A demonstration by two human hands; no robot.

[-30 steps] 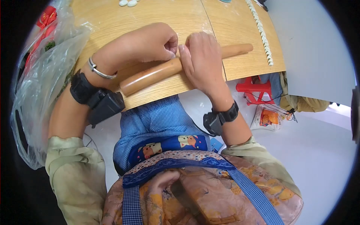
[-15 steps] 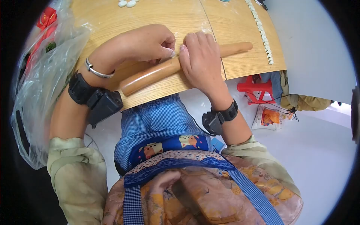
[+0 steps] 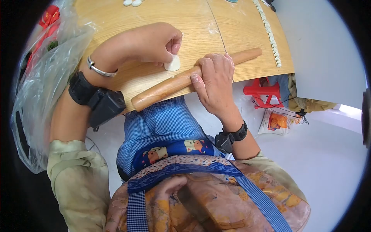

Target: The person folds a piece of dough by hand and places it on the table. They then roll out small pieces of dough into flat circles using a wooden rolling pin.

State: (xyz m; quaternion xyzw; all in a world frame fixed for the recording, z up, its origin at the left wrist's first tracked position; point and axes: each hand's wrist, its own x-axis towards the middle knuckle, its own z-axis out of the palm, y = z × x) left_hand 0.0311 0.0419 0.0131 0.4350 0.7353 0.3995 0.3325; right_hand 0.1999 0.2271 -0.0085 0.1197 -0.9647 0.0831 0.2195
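Note:
My left hand pinches the edge of a small white dough wrapper on the wooden table. Its fingers are closed, partly hidden behind the hand. My right hand wraps over the middle of a wooden rolling pin, thumb on the near side. The pin lies at a slant along the table's front edge, its thick left end reaching the edge and its right end pointing up to the right. The wrapper sits just beyond the pin, apart from it.
Several white dough rounds lie at the far left. A long row of small dough pieces runs down the table's right side. Clear plastic bags hang at left. Below, right, are a red stool and a printed bag.
The rolling pin and my right hand have moved toward me and slightly right. More of the dough wrapper now shows under my left hand, which has lifted a little.

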